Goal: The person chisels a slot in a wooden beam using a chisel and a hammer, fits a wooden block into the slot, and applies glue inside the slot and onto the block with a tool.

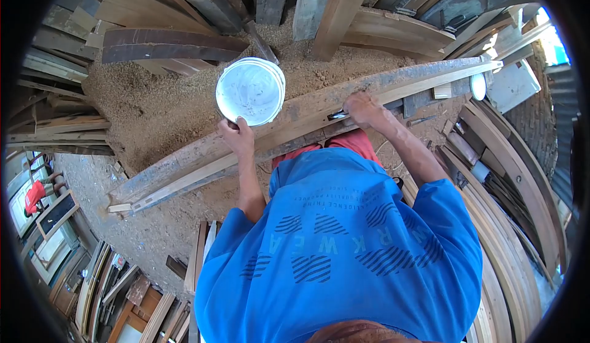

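One white bucket (228,80), one small tool (337,115), one blue shirt (338,232), one distant person in red (34,197)

This is a woodworking workshop: sawdust (144,122) lies thick over the ground (153,235), planks (343,14) lean close together along the far side, and long timbers (511,168) lie stacked to the right.

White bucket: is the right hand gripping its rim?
No, the left hand grips the white bucket by its rim, while the right hand holds a small tool.
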The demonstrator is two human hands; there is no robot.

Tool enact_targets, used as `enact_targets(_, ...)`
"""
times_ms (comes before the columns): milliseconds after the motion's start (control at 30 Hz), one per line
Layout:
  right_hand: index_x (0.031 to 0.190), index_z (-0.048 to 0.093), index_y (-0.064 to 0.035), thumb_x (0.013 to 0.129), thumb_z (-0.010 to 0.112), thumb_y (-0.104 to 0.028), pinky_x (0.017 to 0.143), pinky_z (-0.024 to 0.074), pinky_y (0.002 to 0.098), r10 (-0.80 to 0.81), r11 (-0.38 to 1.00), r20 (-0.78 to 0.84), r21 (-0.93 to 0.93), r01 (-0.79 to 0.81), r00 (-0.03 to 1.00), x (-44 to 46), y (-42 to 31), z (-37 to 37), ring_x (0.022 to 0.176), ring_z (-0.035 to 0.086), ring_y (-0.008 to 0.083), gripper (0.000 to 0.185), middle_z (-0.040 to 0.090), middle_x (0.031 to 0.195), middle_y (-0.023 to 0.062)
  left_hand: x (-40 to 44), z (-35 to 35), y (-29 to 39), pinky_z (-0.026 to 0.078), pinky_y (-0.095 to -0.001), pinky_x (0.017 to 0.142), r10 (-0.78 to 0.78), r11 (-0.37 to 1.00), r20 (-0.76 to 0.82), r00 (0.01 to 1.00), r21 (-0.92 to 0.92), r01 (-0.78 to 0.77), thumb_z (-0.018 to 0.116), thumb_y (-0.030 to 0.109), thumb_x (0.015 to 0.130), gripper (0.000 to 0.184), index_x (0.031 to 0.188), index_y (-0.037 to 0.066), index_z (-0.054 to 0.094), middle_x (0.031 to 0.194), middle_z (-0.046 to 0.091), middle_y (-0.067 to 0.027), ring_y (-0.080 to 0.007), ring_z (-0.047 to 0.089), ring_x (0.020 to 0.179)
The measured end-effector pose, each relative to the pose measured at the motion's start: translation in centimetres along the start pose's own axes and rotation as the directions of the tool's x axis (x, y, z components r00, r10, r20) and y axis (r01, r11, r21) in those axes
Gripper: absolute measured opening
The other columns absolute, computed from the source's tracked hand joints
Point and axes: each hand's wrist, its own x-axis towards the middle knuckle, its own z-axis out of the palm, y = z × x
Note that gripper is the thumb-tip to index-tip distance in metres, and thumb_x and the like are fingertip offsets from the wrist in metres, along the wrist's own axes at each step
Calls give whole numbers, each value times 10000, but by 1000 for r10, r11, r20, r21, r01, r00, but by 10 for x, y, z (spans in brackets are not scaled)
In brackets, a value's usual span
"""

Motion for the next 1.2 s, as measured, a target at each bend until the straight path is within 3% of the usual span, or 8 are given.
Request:
enact_targets(100, 912, 757, -64, 742, 621, -16, 864, 561, 493, 15, 999, 0, -36, -15, 1000, -7, -5, -9, 1007, 710, 387, 222, 732, 990, 210, 7, 11, -19, 524, -377, 684, 29, 995, 40, 999, -102, -25, 672, 143, 897, 328, 1097, -63, 513, 899, 662, -167, -219, 658, 764)
enact_targets(200, 891, 753, -54, 731, 636, -14, 849, 567, 499, 54, 997, 60, -55, -50, 997, -17, 6, -30, 994, 712, 405, 202, 734, 976, 210, 3, 7, -1, 533, -379, 693, 55, 997, 53, 997, 54, -58, 674, 139, 900, 323, 1097, -61, 514, 905, 671, -175, -231, 670, 772)
enact_targets(333, 888, 755, -27, 733, 638, -16, 842, 574, 492, 130, 989, 56, -80, -126, 990, -21, 10, -37, 966, 721, 410, 195, 736, 963, 220, 3, 9, -3, 539, -389, 704, 82, 997, 45, 996, -18, -82, 679, 141, 901, 318, 1097, -54, 521, 902, 669, -175, -242, 674, 771)
enact_targets(633, 1003, 756, -3, 786, 649, -34, 877, 585, 441, 32, 997, 203, -73, -17, 979, -5, -40, -33, 1026, 730, 361, 245, 742, 1055, 224, 0, 10, -3, 543, -402, 721, 77, 997, 44, 996, 3, -77, 683, 167, 900, 338, 1113, -47, 531, 880, 680, -170, -257, 681, 767)
enact_targets(833, 996, 758, -8, 817, 635, -56, 889, 579, 445, 238, 966, 50, -114, -231, 970, -25, -1, -49, 1048, 724, 369, 222, 740, 1059, 231, 3, 14, -15, 545, -406, 727, 70, 997, 43, 997, -37, -68, 693, 179, 894, 355, 1120, -45, 534, 884, 683, -168, -266, 687, 773)
enact_targets(933, 996, 757, -2, 833, 615, -55, 898, 576, 447, 200, 973, 143, -149, -179, 969, -27, -13, -70, 1055, 724, 365, 223, 741, 1060, 231, 2, 12, -10, 550, -400, 731, 53, 997, 58, 997, -52, -50, 697, 171, 891, 360, 1125, -47, 532, 903, 683, -176, -266, 693, 786)
enact_targets(1033, 1005, 757, 3, 833, 612, -52, 895, 578, 447, 58, 991, 218, -132, -30, 974, -13, -23, -61, 1052, 725, 369, 231, 741, 1064, 233, 1, 10, -5, 556, -392, 731, 33, 997, 90, 995, -74, -26, 691, 154, 896, 353, 1130, -53, 527, 924, 682, -184, -257, 697, 802)
enact_targets(1200, 1018, 758, 2, 830, 618, -57, 894, 584, 432, 94, 989, 198, -128, -69, 976, -4, -49, -37, 1051, 726, 369, 241, 741, 1071, 231, 1, 10, -6, 558, -383, 727, 44, 997, 95, 995, -68, -38, 680, 138, 905, 341, 1135, -57, 520, 937, 681, -184, -240, 697, 810)
